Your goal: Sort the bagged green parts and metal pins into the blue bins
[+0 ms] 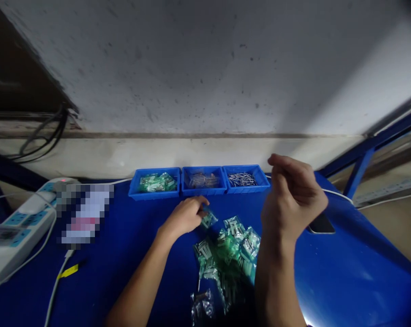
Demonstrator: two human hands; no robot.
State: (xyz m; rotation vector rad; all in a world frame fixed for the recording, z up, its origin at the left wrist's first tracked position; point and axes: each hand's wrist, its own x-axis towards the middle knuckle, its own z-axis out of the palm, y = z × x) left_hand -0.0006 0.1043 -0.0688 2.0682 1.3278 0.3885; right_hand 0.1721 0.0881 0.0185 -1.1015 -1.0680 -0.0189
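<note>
My left hand (187, 214) is low over the table, its fingers pinched on the edge of a small clear-green plastic bag (209, 219). Raised on the right, my right hand (296, 195) is curled closed with the fingertips together; anything inside is hidden. Between my forearms lies a heap of small plastic bags (231, 247) holding pale green and metallic pieces. Nearer to me is another clear bag (203, 303) with brownish pieces, partly in shadow.
Against the wall stand three blue bins: one with green bags (154, 194), one with brownish clear bags (203, 189), one with loose metal screws or nails (227, 190). A power strip (20, 231) and a blurred-out phone with cable (86, 213) lie left; a dark phone (322, 225) lies right.
</note>
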